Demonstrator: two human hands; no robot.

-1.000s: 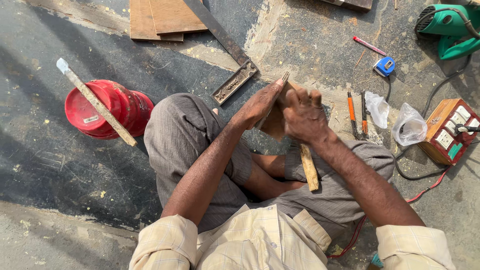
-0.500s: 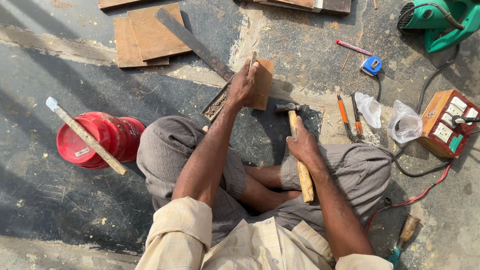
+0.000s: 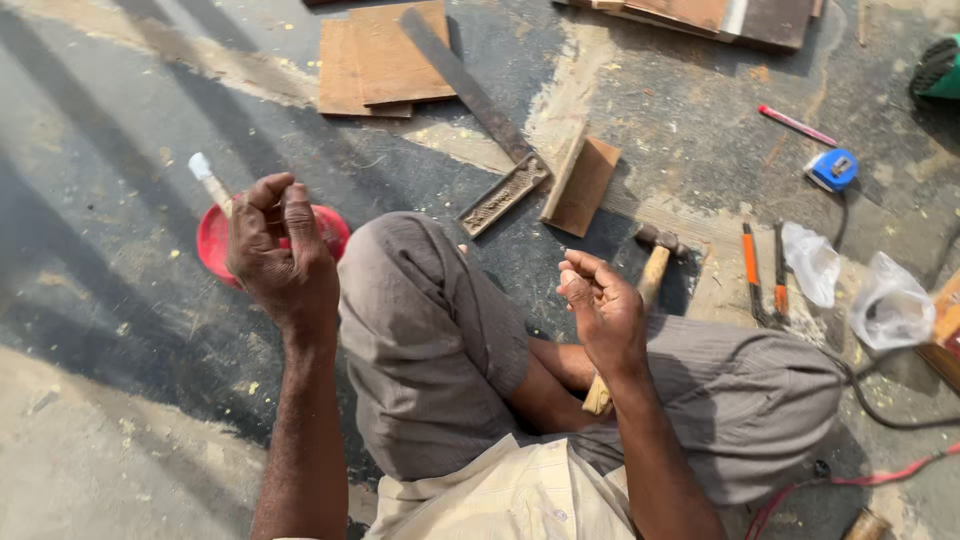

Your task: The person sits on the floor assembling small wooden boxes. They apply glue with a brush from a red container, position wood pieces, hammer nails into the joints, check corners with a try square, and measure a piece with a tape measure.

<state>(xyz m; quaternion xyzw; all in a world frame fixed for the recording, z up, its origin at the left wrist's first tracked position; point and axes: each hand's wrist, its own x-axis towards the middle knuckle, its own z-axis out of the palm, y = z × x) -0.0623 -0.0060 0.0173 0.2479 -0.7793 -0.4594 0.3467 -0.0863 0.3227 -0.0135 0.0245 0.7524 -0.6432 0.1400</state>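
My left hand [image 3: 282,252] is raised over a red tub [image 3: 212,248] on the floor at the left. Its fingers are curled in and pinched against the thumb, and I see nothing in them. A pale stick [image 3: 208,180] juts out of the tub behind that hand. My right hand [image 3: 602,308] hovers palm up above my lap, fingers loosely apart and holding nothing. Just beyond it a wooden-handled hammer [image 3: 654,262] lies on the floor, handle running under my wrist. A small wooden block [image 3: 586,186] stands beside a grey metal piece [image 3: 503,195] ahead of my knees.
Flat boards [image 3: 385,60] and a long dark strip [image 3: 465,88] lie at the back. To the right are orange-handled tools [image 3: 750,268], two plastic bags [image 3: 888,306], a blue tape measure [image 3: 832,170], a red pencil [image 3: 795,125], cables and a green machine [image 3: 942,68].
My left hand let go of the wooden block and swung left over the red tub. My right hand released the hammer, which now lies on the floor. The view shifted left.
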